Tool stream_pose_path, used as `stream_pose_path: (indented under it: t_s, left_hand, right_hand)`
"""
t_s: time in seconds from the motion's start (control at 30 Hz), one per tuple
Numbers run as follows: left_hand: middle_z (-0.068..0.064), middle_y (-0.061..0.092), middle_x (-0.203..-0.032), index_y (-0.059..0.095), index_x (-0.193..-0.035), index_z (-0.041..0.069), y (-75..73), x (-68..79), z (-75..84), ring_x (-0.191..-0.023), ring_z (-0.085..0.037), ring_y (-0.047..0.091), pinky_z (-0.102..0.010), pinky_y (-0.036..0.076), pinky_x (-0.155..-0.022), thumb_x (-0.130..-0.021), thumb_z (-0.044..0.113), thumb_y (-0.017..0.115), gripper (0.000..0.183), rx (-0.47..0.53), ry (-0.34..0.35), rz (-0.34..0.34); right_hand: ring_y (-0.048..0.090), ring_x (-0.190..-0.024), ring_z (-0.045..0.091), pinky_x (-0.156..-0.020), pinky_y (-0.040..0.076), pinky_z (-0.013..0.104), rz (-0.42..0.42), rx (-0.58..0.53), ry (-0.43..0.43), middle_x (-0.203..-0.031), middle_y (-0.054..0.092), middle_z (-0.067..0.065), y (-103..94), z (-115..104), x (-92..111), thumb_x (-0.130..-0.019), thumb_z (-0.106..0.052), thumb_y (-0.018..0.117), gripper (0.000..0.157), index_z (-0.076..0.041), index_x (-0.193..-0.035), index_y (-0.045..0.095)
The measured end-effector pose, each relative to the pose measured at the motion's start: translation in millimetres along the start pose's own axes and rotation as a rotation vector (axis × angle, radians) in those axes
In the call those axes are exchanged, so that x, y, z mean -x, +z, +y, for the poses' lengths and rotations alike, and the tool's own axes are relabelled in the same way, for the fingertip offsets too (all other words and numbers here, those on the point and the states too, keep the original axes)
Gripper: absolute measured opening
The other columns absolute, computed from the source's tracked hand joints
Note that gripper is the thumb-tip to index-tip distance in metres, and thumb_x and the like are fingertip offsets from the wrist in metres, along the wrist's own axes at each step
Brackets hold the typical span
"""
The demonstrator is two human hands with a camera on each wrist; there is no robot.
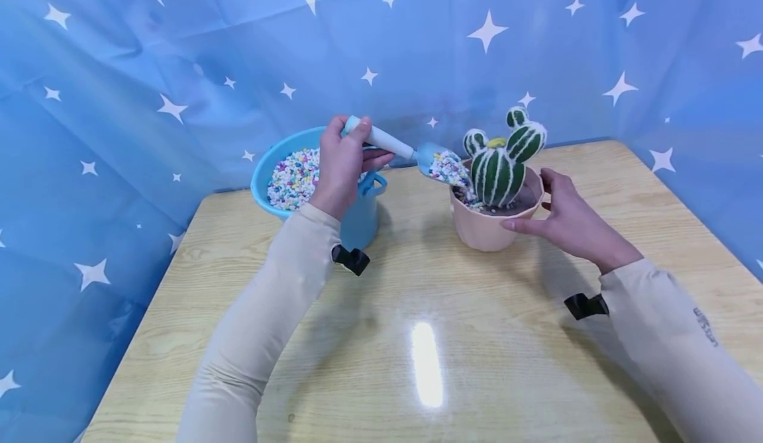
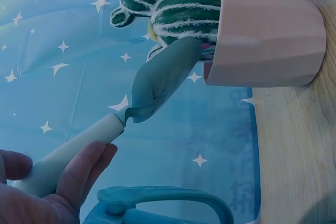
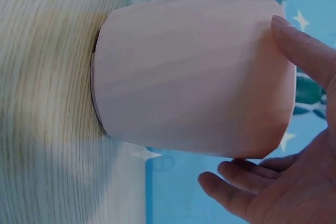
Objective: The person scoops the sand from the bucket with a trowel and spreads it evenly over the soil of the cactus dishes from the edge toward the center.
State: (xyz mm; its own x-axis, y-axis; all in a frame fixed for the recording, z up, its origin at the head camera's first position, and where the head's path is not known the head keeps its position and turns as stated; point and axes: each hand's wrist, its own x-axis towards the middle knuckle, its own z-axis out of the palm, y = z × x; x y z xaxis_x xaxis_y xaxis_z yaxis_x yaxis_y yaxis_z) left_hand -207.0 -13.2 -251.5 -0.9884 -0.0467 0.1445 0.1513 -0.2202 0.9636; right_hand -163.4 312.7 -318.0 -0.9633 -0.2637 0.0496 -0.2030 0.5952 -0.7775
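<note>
My left hand (image 1: 346,165) grips the pale handle of a small blue shovel (image 1: 387,142). The shovel's blade tilts down over the left rim of a pink flower pot (image 1: 485,232), and multicoloured pebbles (image 1: 446,167) lie in it and spill toward the soil. A green, white-striped cactus (image 1: 495,177) stands in the pot, with some pebbles at its left foot. My right hand (image 1: 566,214) holds the pot at its right side, thumb on the front of the rim and fingers around the far side. The right wrist view shows the thumb (image 3: 302,45) against the pot wall.
A blue bucket (image 1: 359,221) full of mixed pebbles (image 1: 292,181) stands on the left of the wooden table (image 1: 477,350), below my left hand, its handle (image 2: 173,192) toward the pot. Behind the table hangs a blue cloth (image 1: 381,46) with white stars.
</note>
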Motion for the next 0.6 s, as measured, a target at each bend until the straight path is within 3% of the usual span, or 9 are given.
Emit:
stream_pose_path:
  t_s: [0.17, 0.6]
  left_hand:
    - [-0.021, 0.056, -0.118, 0.046, -0.111, 0.003, 2.0, 0.2, 2.0, -0.085, -0.035, 0.071, -0.037, 0.062, -0.076, -0.105, 0.020, 0.050, 0.018, -0.013, 0.010, -0.003]
    - [-0.020, 0.057, -0.115, 0.046, -0.108, 0.004, 6.4, -3.1, 6.5, -0.085, -0.036, 0.071, -0.037, 0.062, -0.075, -0.104, 0.018, 0.051, 0.016, -0.025, 0.039, -0.004]
  right_hand:
    - [0.021, -0.139, 0.045, -0.108, 0.032, 0.065, -0.014, -0.002, -0.007, -0.150, 0.021, 0.030, 0.4, 1.8, -0.7, -0.084, -0.034, 0.081, 0.100, 0.004, -0.152, 0.018]
    - [0.019, -0.140, 0.047, -0.107, 0.032, 0.066, -0.013, -0.001, 0.026, -0.154, 0.012, 0.030, 2.9, 3.2, -0.7, -0.084, -0.038, 0.080, 0.110, 0.002, -0.155, 0.005]
